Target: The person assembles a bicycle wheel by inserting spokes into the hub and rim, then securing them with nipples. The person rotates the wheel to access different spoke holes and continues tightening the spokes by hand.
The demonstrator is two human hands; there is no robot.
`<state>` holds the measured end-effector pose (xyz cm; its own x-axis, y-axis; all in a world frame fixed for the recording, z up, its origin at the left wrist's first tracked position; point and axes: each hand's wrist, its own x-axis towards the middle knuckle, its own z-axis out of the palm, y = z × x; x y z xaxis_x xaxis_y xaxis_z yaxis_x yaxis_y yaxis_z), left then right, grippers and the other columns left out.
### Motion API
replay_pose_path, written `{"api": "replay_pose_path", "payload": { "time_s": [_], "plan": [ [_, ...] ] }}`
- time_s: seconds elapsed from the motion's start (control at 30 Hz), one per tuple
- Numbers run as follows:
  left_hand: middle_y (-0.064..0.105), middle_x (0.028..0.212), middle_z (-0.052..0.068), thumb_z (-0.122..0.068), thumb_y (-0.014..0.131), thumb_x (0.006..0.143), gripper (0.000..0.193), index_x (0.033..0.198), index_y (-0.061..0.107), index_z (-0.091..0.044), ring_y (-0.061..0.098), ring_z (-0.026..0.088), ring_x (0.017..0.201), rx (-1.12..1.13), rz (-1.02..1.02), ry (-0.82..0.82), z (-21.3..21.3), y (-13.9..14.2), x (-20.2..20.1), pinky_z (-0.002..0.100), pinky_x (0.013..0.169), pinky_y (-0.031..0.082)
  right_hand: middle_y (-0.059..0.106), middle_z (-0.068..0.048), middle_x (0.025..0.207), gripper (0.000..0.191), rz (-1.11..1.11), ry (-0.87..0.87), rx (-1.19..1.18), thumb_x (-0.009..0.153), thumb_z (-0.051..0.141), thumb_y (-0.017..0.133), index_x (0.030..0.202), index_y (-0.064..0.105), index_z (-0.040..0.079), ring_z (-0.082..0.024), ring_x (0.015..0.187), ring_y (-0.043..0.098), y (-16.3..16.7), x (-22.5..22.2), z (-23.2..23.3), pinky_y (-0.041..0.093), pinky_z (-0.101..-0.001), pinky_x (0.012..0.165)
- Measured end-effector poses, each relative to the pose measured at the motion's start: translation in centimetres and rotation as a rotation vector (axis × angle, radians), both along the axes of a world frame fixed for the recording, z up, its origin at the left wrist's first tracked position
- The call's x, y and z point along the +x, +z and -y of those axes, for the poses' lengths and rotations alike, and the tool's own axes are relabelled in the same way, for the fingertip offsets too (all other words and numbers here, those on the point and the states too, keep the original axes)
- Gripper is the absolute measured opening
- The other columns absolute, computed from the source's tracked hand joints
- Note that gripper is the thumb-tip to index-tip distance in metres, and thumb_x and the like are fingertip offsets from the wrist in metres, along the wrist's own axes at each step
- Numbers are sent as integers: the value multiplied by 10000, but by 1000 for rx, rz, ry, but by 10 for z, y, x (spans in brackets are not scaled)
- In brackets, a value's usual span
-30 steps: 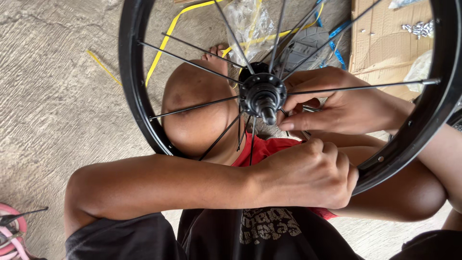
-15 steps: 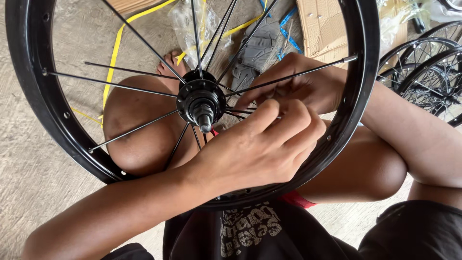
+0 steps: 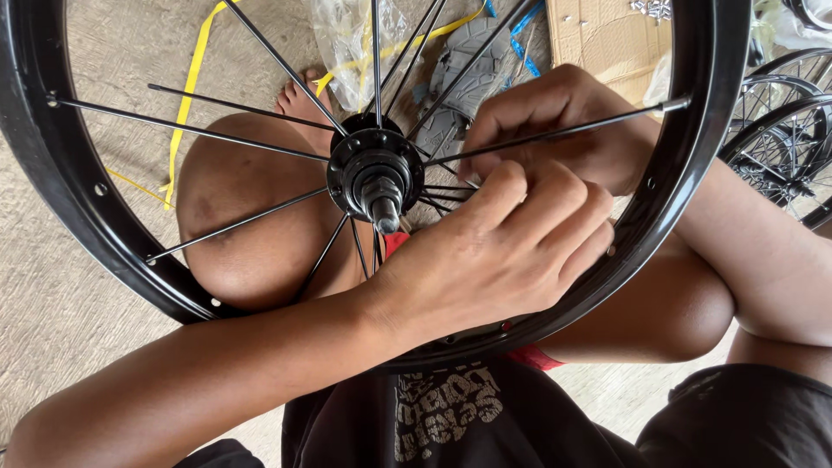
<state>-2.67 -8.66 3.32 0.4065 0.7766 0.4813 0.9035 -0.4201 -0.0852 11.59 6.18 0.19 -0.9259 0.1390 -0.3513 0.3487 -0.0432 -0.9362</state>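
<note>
A black wheel (image 3: 685, 173) fills most of the frame, held over the seated person's knees. Its hub (image 3: 374, 176) sits a little left of centre, thin spokes (image 3: 234, 137) fanning out to the rim. The left hand (image 3: 507, 251), at centre, is curled with thumb and fingers pinched together at the spoke ends just right of the hub. The right hand (image 3: 563, 126), above it at upper right, is also closed, fingers bunched on a spoke there; the two hands touch. Since half a second ago the hands have kept the same grip at the hub. A cardboard box (image 3: 607, 35) lies at the top right, more wheels (image 3: 780, 130) at the right edge.
</note>
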Motion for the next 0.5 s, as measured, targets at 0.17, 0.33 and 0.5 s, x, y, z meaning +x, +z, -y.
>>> {"api": "replay_pose_path", "payload": {
  "time_s": [0.17,0.33,0.5],
  "plan": [
    [596,800,15,-313,602,961,182,997,632,-137,636,169,816,-190,253,-75,4,-4,5,313,780,506,739,-50,874,145,82,-100,275,1039,103,657,1073,732,-17,-70,721,667,-8,-7,2,531,-228,592],
    [650,910,68,-234,575,1046,231,1003,684,-35,656,154,735,-420,254,-215,2,-20,24,327,722,531,721,-49,917,176,62,-145,180,1067,135,631,1118,709,-14,-67,754,713,-7,-13,0,650,-227,686],
    [665,875,179,-735,555,866,819,908,715,67,653,257,674,-543,506,-140,1,-21,37,441,692,568,740,-31,988,179,112,-213,114,1067,133,611,1100,704,-16,-66,775,714,-9,-12,-3,652,-236,704]
  ]
}}
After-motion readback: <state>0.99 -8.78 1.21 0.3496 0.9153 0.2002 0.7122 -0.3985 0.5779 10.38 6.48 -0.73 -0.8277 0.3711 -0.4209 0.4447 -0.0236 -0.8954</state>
